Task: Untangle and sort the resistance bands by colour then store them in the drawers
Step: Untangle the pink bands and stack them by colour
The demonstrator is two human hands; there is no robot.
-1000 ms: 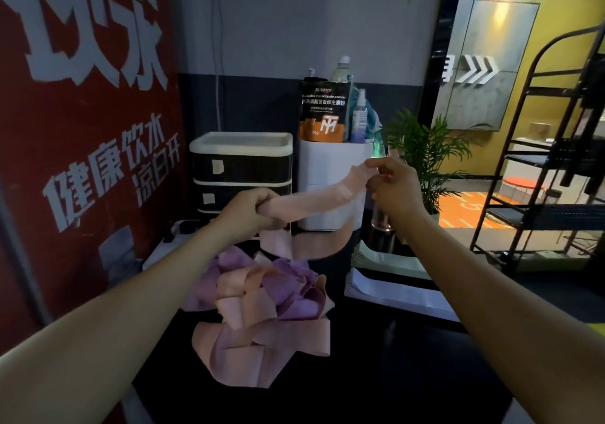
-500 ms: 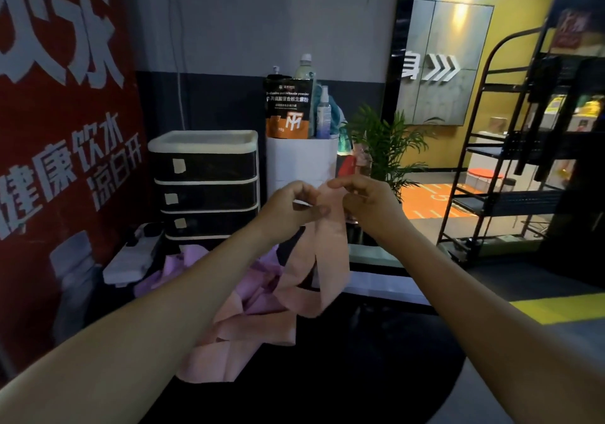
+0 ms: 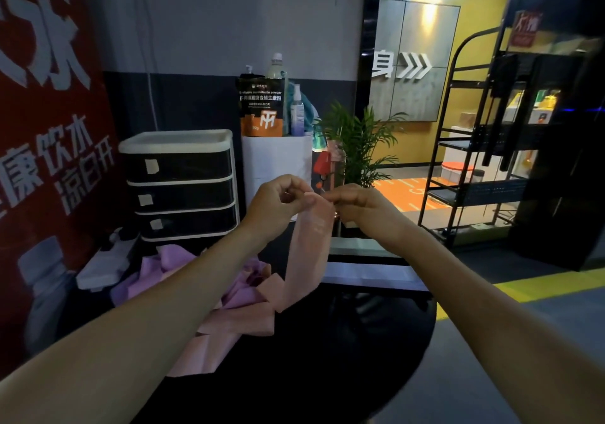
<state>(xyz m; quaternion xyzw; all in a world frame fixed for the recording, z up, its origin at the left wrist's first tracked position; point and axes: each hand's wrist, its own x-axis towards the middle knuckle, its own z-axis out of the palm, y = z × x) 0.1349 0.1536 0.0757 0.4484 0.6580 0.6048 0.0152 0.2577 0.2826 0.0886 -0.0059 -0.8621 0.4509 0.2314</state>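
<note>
Pinching pink band (image 3: 309,253) top, left hand (image 3: 278,204) and right hand (image 3: 358,209) fingers, pile (image 3: 229,296) partly hidden by forearm

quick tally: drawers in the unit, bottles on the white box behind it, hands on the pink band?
Drawers in the drawer unit: 3
Bottles on the white box: 3
Hands pinching the pink band: 2, left hand and right hand
Total: 8
</note>
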